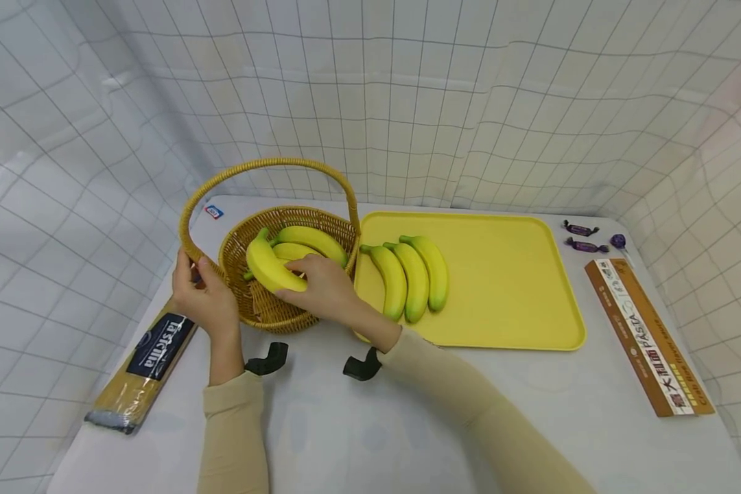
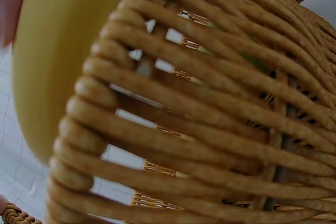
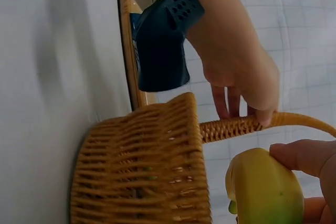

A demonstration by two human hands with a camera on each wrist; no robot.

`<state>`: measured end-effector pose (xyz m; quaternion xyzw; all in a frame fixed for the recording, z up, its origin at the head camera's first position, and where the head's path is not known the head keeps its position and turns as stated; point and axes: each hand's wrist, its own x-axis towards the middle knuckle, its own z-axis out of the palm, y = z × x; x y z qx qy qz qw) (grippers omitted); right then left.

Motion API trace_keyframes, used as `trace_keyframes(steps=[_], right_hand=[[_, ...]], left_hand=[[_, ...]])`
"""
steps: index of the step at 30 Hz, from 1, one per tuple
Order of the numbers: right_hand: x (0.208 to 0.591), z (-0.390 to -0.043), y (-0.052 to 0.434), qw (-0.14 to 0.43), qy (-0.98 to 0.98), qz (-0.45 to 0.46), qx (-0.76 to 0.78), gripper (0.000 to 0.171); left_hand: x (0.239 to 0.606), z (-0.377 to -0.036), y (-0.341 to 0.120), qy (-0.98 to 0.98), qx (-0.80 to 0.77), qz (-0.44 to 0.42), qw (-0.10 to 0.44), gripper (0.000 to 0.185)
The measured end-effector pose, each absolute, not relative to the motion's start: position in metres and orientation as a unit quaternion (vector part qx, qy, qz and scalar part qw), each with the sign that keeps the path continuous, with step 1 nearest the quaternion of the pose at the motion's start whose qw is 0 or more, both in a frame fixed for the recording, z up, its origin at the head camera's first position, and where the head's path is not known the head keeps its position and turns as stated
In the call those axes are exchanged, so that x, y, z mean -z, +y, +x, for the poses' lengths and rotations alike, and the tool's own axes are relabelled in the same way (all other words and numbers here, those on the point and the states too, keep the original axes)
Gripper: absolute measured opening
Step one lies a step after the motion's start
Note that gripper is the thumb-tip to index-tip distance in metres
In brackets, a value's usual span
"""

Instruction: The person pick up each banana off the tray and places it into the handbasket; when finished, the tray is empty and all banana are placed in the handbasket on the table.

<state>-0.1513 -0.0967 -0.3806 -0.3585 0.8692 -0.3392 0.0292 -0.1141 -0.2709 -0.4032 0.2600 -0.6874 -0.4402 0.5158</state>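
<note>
A wicker basket (image 1: 265,307) with a tall arched handle (image 1: 272,162) stands at the left of the table. My left hand (image 1: 206,298) grips the handle near its left base, as the right wrist view also shows. Over the basket's opening, a yellow banana (image 1: 267,266) is pinched between the thumb and fingers of my right hand (image 1: 326,285). In the left wrist view that banana (image 2: 58,61) shows just past the woven rim. Inside the basket lie other bananas (image 1: 315,240), partly covered by the held one and my right hand.
Right of the basket is a yellow tray (image 1: 506,281) with three bananas (image 1: 415,281) at its left end. A pasta packet (image 1: 151,357) lies by my left forearm. Far right are a long pasta box (image 1: 648,336), two purple wrapped candies (image 1: 583,245) and a lollipop (image 1: 618,240).
</note>
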Motion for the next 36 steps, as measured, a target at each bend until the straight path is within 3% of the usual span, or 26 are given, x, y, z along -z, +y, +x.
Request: trace_keyframes(steps=[9,25,36], right_hand=[[0.399,-0.147,-0.143,0.022,0.892,-0.342,0.294,0.021],[0.42,-0.144,-0.16,-0.012,0.922,-0.332,0.199,0.026],[0.42,-0.145,-0.157,-0.009,0.92,-0.332,0.208,0.029]], left_hand=[[0.4,-0.112,-0.269,-0.682,0.451,0.257,0.516,0.033],[0.403,-0.115,-0.273,-0.686,0.441,0.257,0.518,0.031],[0.376,-0.104,-0.251,-0.682,0.446,0.26,0.518,0.032]])
